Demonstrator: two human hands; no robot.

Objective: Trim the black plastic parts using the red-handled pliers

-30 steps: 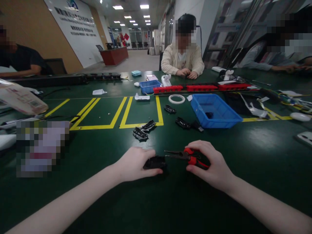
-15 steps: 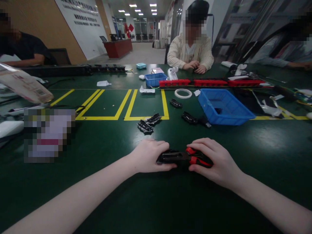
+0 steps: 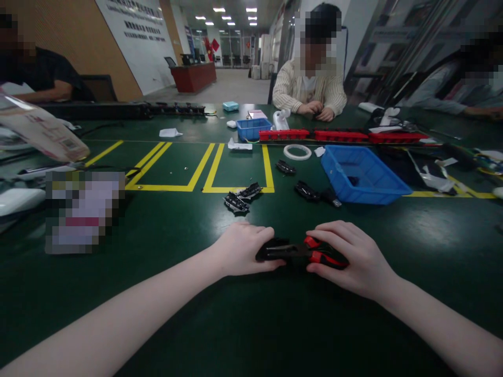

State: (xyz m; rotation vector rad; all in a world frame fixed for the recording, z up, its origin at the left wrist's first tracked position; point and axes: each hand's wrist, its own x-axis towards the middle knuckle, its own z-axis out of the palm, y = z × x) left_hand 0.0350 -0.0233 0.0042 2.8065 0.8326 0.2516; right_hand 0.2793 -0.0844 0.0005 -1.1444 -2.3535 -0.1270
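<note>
My left hand (image 3: 243, 248) is closed on a small black plastic part (image 3: 271, 246) and presses it to the green table (image 3: 243, 324). My right hand (image 3: 349, 259) grips red-handled pliers (image 3: 314, 252). The pliers' dark jaws lie over the black part, between my two hands. Several more black parts (image 3: 238, 199) lie on the table just beyond my hands. Two others (image 3: 306, 190) rest nearer the blue bin.
A blue bin (image 3: 363, 178) stands at the right, a smaller blue bin (image 3: 253, 128) farther back. Red strips (image 3: 338, 135) and a white tape ring (image 3: 297, 152) lie beyond. Yellow lines (image 3: 236, 189) mark the table. A person in a striped top (image 3: 310, 91) sits opposite; others sit at the sides.
My right hand moved left, bringing the pliers' jaws onto the black part. Both hands now sit close together. The view shifted slightly.
</note>
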